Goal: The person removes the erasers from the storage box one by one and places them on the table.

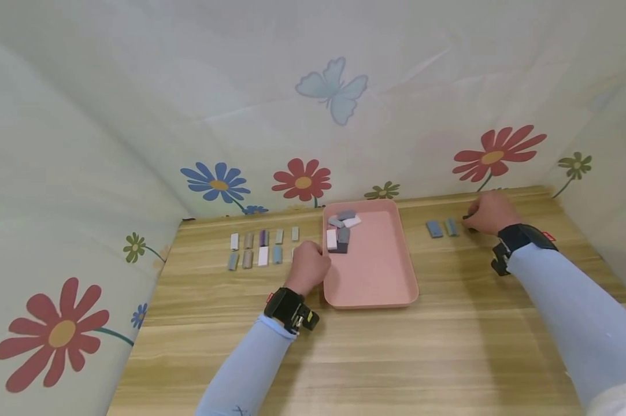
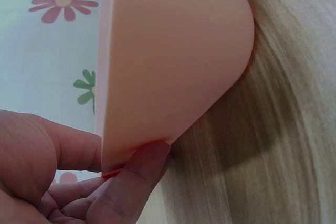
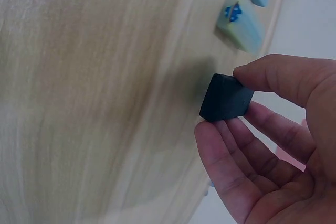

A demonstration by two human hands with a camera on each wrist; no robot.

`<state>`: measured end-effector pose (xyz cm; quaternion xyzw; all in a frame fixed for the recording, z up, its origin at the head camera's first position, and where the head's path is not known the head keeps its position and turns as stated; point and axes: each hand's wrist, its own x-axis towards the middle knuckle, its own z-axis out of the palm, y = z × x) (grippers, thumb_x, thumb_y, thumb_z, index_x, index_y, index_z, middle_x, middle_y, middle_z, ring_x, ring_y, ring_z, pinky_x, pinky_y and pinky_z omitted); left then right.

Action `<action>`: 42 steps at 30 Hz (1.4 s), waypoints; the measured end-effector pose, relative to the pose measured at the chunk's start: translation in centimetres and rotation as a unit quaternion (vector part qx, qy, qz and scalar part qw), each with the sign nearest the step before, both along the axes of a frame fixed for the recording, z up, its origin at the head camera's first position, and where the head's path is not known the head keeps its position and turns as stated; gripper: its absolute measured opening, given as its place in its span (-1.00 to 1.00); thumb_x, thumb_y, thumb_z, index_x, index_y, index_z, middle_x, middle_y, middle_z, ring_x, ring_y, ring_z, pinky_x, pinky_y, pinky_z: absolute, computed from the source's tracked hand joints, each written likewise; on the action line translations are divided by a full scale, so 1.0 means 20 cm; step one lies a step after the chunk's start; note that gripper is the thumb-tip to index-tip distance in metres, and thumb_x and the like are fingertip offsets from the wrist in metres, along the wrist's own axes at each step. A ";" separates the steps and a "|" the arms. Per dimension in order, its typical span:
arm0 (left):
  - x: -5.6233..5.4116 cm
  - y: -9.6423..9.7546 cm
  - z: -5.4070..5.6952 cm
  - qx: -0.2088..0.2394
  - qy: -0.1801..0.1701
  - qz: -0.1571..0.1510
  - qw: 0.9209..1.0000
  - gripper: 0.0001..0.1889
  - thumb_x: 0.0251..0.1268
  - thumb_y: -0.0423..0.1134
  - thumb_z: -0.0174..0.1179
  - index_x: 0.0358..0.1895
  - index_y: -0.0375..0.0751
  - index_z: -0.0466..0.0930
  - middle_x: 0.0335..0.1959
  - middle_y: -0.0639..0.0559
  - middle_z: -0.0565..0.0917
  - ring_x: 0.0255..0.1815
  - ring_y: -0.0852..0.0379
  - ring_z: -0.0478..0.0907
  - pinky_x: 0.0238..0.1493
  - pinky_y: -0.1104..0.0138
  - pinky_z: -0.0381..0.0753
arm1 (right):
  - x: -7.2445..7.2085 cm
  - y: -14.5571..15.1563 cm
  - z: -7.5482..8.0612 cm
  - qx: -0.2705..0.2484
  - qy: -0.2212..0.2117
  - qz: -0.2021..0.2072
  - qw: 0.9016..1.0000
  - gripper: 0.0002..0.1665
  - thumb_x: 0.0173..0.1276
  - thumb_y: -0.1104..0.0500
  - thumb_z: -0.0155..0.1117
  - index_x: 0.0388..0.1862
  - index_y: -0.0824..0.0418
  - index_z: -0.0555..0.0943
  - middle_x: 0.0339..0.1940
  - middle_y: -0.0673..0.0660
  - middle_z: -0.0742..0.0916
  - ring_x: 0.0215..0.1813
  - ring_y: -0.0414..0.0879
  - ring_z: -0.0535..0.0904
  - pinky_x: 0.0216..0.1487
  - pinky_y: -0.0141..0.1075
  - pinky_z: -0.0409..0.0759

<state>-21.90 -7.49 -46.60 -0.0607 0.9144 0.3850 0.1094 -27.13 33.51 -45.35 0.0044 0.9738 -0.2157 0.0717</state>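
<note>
The left hand (image 1: 307, 268) pinches the left wall of a pink tray (image 1: 370, 299), thumb on one side of the wall and fingers on the other, as the left wrist view shows. Between thumb and fingertips the right hand (image 1: 492, 212) holds a small black eraser (image 3: 227, 98) with slanted ends, just at the table surface. Beside it lie a pale green-blue eraser (image 1: 451, 227) with a blue mark and a blue eraser (image 1: 434, 229). Inside the tray's upper left are several grey, white and dark erasers (image 1: 343, 234).
Two rows of small erasers, among them a white one (image 1: 263, 256) and a purple one (image 1: 263, 237), lie left of the tray on the wooden table (image 1: 203, 312). One in the near row is partly hidden by the left hand. A flowered cloth wall (image 1: 396, 133) borders the table's back and sides.
</note>
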 end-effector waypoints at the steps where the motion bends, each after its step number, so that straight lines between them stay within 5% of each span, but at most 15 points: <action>1: 0.00 0.00 0.00 0.002 0.001 0.000 1.000 -0.69 0.19 -0.30 0.05 -0.74 -0.16 0.45 -0.80 0.08 0.38 -0.79 0.15 0.37 -0.82 0.38 0.23 | 0.00 0.00 -0.01 0.001 -0.003 -0.002 1.000 -0.48 0.10 0.04 0.36 -0.12 0.44 0.61 -0.23 0.38 0.69 -0.17 0.22 0.53 -0.18 0.06 0.49; 21: -0.01 -0.01 0.01 0.013 -0.004 0.007 1.000 -0.68 0.23 -0.26 0.06 -0.70 -0.17 0.51 -0.78 0.07 0.41 -0.79 0.14 0.39 -0.83 0.38 0.24 | -0.01 -0.02 -0.02 0.012 0.001 -0.019 1.000 -0.54 0.09 0.06 0.34 -0.18 0.43 0.62 -0.34 0.32 0.69 -0.31 0.14 0.50 -0.36 -0.12 0.46; 33: -0.01 -0.02 -0.01 0.015 0.001 0.005 1.000 -0.67 0.20 -0.28 0.05 -0.75 -0.15 0.42 -0.83 0.09 0.35 -0.83 0.15 0.34 -0.84 0.38 0.21 | -0.01 -0.03 -0.05 0.013 -0.008 -0.030 0.999 -0.48 0.10 0.03 0.36 -0.13 0.44 0.60 -0.25 0.38 0.67 -0.27 0.17 0.50 -0.31 -0.06 0.47; 42: -0.01 -0.01 -0.02 0.017 0.000 0.002 1.000 -0.67 0.17 -0.31 0.03 -0.77 -0.14 0.40 -0.84 0.10 0.32 -0.84 0.16 0.31 -0.85 0.38 0.18 | 0.02 -0.17 0.10 0.020 0.020 -0.010 1.000 -0.42 0.19 0.05 0.24 0.05 0.47 0.50 0.00 0.50 0.59 -0.05 0.35 0.51 -0.06 0.20 0.46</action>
